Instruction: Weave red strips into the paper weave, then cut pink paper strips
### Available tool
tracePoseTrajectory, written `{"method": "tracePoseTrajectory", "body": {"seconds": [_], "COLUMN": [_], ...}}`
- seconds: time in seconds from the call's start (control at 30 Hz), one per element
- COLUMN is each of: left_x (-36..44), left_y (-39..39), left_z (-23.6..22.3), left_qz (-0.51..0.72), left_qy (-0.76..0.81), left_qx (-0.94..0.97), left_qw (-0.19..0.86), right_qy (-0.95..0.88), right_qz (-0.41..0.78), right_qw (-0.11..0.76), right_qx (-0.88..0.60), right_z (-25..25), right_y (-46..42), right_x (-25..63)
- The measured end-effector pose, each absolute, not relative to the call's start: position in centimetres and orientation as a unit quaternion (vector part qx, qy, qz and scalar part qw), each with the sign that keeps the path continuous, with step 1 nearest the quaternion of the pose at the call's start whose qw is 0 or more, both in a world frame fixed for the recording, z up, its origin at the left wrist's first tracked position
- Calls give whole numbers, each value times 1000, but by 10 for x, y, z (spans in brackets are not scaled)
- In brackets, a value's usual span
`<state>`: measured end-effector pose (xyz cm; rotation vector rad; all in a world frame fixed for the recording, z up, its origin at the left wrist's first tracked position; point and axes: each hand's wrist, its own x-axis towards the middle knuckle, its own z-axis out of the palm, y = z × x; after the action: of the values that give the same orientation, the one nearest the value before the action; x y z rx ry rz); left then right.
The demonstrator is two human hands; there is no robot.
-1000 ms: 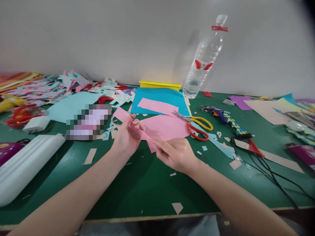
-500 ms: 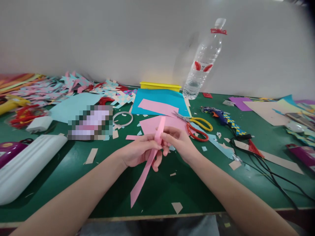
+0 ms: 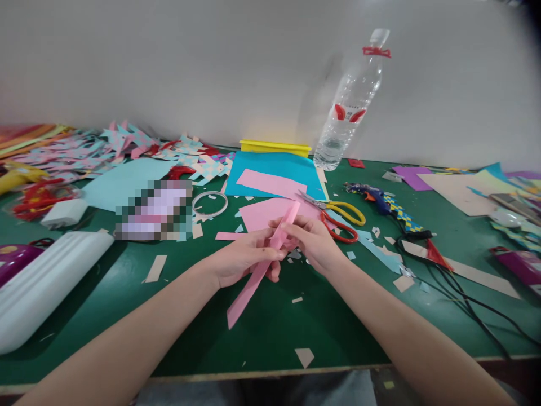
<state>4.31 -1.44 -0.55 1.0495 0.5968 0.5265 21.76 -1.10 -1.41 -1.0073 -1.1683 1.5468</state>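
Note:
A long pink paper strip (image 3: pixel 253 282) runs slantwise between both hands above the green table (image 3: pixel 270 327). My left hand (image 3: pixel 243 260) is closed around its middle, thumb on top. My right hand (image 3: pixel 310 239) pinches the strip's upper end with thumb and fingers. The lower end of the strip hangs free toward me. Behind the hands lie pink paper sheets (image 3: pixel 270 213) and a blue sheet (image 3: pixel 274 169). Scissors with red and yellow handles (image 3: pixel 338 217) lie just right of my right hand.
A clear water bottle (image 3: pixel 349 107) stands at the back by a yellow box (image 3: pixel 274 148). A tape ring (image 3: pixel 210 203), woven paper pieces (image 3: pixel 84 152), a white oblong case (image 3: pixel 46 282), a glue gun (image 3: pixel 380 198) with black cable and paper scraps lie around.
One second ago the strip was stretched flat between the hands. The hands then came together and turned it slantwise; since half a second ago its top has tilted right and its lower end has risen.

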Motion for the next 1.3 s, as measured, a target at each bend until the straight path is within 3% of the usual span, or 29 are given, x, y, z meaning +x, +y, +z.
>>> {"method": "tracePoseTrajectory", "body": {"seconds": [0.27, 0.43, 0.53, 0.67, 0.93, 1.13, 1.3], "left_x": [39, 38, 39, 39, 41, 38, 34], "left_y": [-8, -3, -3, -6, -7, -2, 2], "left_z": [-5, -13, -10, -2, -5, -11, -14], "left_qz": [263, 336, 350, 302, 255, 289, 309], "left_qy": [380, 426, 441, 447, 457, 470, 486], "left_qx": [607, 733, 757, 779, 802, 784, 711], "left_qw": [646, 409, 332, 320, 287, 285, 403], "right_qy": [-447, -421, -416, -405, -466, -455, -442], "right_qz": [539, 487, 439, 477, 575, 500, 475], "right_qw": [575, 631, 662, 651, 503, 558, 602], "right_qx": [-422, -434, -443, -430, -446, -482, -466], "right_z": [-19, -22, -22, -21, -22, -23, -23], "right_y": [3, 3, 3, 2, -8, -4, -1], "right_x": [227, 229, 231, 229, 218, 221, 224]}}
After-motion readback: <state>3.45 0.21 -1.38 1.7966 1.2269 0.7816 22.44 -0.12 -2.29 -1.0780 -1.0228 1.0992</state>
